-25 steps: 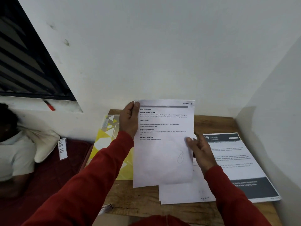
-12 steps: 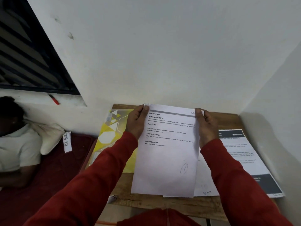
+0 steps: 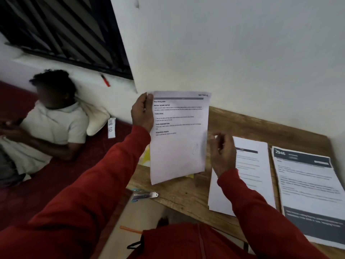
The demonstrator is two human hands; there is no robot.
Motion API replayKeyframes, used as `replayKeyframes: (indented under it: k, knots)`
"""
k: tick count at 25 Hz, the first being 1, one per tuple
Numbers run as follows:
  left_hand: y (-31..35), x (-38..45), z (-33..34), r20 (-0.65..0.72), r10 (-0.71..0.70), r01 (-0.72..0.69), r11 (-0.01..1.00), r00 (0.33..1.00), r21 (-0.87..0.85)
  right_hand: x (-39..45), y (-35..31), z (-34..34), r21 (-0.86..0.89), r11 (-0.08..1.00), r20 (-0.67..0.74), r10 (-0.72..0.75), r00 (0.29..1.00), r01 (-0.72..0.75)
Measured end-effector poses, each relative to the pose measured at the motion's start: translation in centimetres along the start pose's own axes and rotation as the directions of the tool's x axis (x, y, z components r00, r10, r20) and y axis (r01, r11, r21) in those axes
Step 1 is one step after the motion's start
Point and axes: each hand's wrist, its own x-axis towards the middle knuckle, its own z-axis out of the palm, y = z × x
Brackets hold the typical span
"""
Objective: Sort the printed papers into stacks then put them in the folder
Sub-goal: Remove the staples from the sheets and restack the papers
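The printed sheet (image 3: 179,135) is held upright above the tabletop (image 3: 186,193), its top corner pinched by the left hand (image 3: 142,114), while the right hand (image 3: 223,154), fingers loosely curled and blurred, grasps nothing beside two paper stacks (image 3: 250,165).

left hand (image 3: 142,114): raised upright, thumb and fingers pinched together at the top | left arm: stretched forward and up, red sleeve worn | right hand (image 3: 222,153): held lower, blurred, fingers loosely curled | right arm: bent, red sleeve worn
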Motion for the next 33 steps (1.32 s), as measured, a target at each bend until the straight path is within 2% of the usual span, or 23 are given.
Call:
replayKeyframes:
  k: [2,3,5,7,9,10,12,13,15,17,18,20,21,23,24,25,27,29,30,33]
  knots:
    - [-1.0,0.2,-1.8,-0.040,-0.019,0.020,1.000,0.999,0.011,-2.0,-0.3,2.5,-0.009,0.988,0.270,-0.147,0.951,0.155]
    - [-1.3,0.1,-2.6,-0.050,-0.029,0.030,0.999,0.998,0.013,-3.0,-0.1,3.9,-0.013,0.977,0.438,-0.187,0.879,0.214]
    - [-1.7,-0.1,-3.8,-0.065,-0.035,0.035,0.999,0.997,0.008,-5.5,0.6,6.5,-0.034,0.949,0.727,-0.192,0.659,0.314]
    - [-2.2,-0.1,-5.0,-0.090,-0.050,0.050,0.999,0.995,0.002,-8.1,1.5,8.9,-0.049,0.899,0.865,-0.180,0.468,0.436]
    - [-2.6,-0.1,-6.0,-0.105,-0.062,0.062,0.998,0.993,-0.004,-10.6,2.9,10.8,-0.061,0.775,0.903,-0.226,0.366,0.630]
    - [-2.7,-0.1,-6.4,-0.117,-0.060,0.061,0.998,0.991,0.002,-11.6,3.3,11.5,-0.086,0.697,0.909,-0.237,0.342,0.712]
    - [-2.5,0.1,-7.0,-0.138,-0.051,0.051,0.999,0.989,-0.009,-12.9,3.7,12.4,-0.169,0.577,0.896,-0.247,0.368,0.799]
    - [-2.5,0.2,-7.2,-0.143,-0.055,0.052,0.998,0.988,-0.025,-13.3,3.8,12.7,-0.208,0.558,0.882,-0.248,0.400,0.804]
    - [-2.7,0.6,-7.4,-0.138,-0.056,0.050,0.998,0.989,-0.048,-13.3,3.8,13.4,-0.248,0.556,0.867,-0.238,0.438,0.793]
    - [-3.2,0.9,-7.2,-0.114,-0.055,0.049,0.997,0.992,-0.051,-12.5,3.8,13.7,-0.217,0.621,0.873,-0.222,0.434,0.754]
    - [-3.5,1.1,-6.9,-0.101,-0.061,0.055,0.997,0.993,-0.061,-11.9,3.7,13.6,-0.187,0.710,0.877,-0.191,0.441,0.679]
    - [-3.7,1.3,-6.1,-0.078,-0.081,0.074,0.993,0.994,-0.092,-10.6,3.2,12.5,-0.147,0.902,0.887,-0.061,0.458,0.405]
    - [-3.6,1.5,-5.6,-0.072,-0.080,0.072,0.992,0.994,-0.103,-10.0,3.0,11.5,-0.131,0.952,0.888,-0.012,0.460,0.277]
    - [-3.3,1.9,-4.6,-0.056,-0.069,0.062,0.991,0.996,-0.117,-8.7,2.6,8.6,-0.085,0.995,0.875,0.047,0.481,0.058]
    - [-3.1,2.2,-3.9,-0.043,-0.070,0.064,0.991,0.997,-0.118,-8.0,2.2,6.7,-0.053,0.995,0.852,0.088,0.516,-0.082]
    - [-2.9,2.4,-3.2,-0.025,-0.073,0.070,0.991,0.997,-0.116,-7.2,1.6,4.8,-0.001,0.969,0.814,0.145,0.562,-0.248]
    - [-2.4,2.6,-1.2,0.026,-0.065,0.067,0.993,0.998,-0.095,-5.1,0.4,1.1,0.135,0.887,0.704,0.227,0.673,-0.442]
    - [-1.5,1.9,1.3,0.088,-0.045,0.052,0.996,0.995,-0.077,-2.4,-1.1,-1.5,0.228,0.859,0.584,0.256,0.770,-0.459]
    - [-1.0,1.3,2.4,0.124,-0.027,0.037,0.997,0.992,-0.074,-0.8,-2.0,-2.5,0.232,0.880,0.525,0.245,0.815,-0.415]
    - [0.4,-1.2,6.2,0.271,0.017,-0.006,0.999,0.962,-0.042,4.3,-4.6,-5.0,0.149,0.973,0.360,0.111,0.926,-0.174]
